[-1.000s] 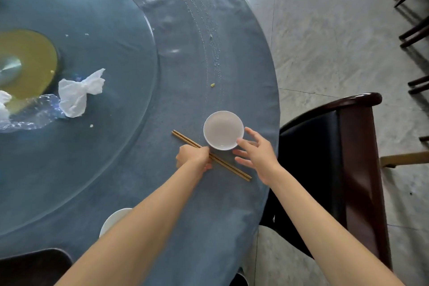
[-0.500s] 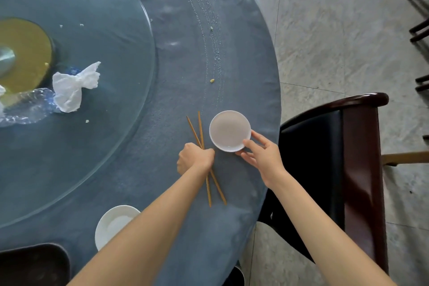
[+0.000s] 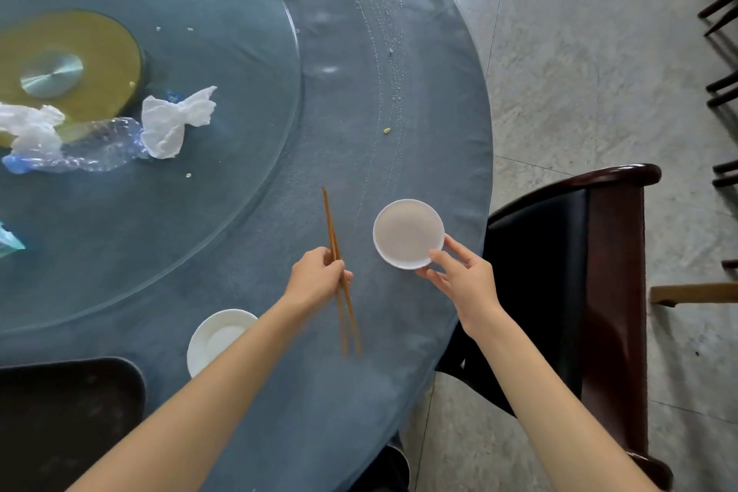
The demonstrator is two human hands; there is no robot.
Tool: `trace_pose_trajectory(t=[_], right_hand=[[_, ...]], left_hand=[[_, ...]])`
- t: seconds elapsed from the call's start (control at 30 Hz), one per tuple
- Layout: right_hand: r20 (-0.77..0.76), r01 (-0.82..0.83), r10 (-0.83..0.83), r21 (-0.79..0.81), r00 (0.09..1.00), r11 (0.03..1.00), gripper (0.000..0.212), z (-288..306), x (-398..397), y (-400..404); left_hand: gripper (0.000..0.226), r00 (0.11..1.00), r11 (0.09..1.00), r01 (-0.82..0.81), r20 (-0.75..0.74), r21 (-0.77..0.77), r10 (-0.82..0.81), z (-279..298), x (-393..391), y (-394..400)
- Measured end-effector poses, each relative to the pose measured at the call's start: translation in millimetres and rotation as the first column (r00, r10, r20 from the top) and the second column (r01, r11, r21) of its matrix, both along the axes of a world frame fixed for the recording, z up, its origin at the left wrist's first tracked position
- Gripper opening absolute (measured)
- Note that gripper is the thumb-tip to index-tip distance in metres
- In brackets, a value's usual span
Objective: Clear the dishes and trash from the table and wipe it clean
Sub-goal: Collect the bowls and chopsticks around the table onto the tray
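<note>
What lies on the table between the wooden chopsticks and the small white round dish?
Nothing: in the head view, only bare blue tablecloth separates the wooden chopsticks, gripped by the left hand, from the small white round dish, which the right hand pinches.

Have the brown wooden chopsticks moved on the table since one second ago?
Yes. The brown wooden chopsticks, held by the left hand, turned from diagonal beside the small white dish to nearly upright.

dark wooden chair, black seat, beside table edge | grey stone floor | more chair legs far right
</note>
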State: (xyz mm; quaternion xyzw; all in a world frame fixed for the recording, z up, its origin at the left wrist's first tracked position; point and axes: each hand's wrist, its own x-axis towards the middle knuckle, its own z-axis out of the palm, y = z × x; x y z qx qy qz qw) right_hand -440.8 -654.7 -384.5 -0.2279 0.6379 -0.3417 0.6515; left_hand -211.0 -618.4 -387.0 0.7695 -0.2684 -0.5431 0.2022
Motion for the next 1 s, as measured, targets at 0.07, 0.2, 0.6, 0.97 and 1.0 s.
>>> trace_pose_trajectory(t=[0.07, 0.2, 0.6, 0.97, 1.0], right_hand=[[-0.004, -0.014, 0.014, -0.003, 1.0, 1.0, 0.035, 11, 6, 14], [-0.003, -0.061, 0.061, -0.006, 0.998, 0.998, 0.033, 31, 27, 56], [-0.032, -0.304, 0.303, -0.075, 0.953, 0.95, 0.031, 63, 130, 241], [0.04, -0.694, 0.698, -0.083, 0.715, 0.715, 0.029, 82, 268, 441], [0.04, -0.729, 0.733, -0.08, 0.679, 0.68, 0.029, 83, 281, 456]], left_hand=[[0.008, 0.98, 0.991, -0.124, -0.161, -0.046, 0.115, 11, 11, 24], [0.01, 0.927, 0.958, -0.272, -0.29, -0.085, 0.238, 35, 38, 81], [0.027, 0.762, 0.735, -0.624, -0.414, -0.264, 0.498, 74, 129, 340], [0.031, 0.431, 0.354, -0.902, -0.551, -0.247, 0.715, 96, 179, 620], [0.032, 0.386, 0.304, -0.922, -0.565, -0.238, 0.729, 95, 183, 639]])
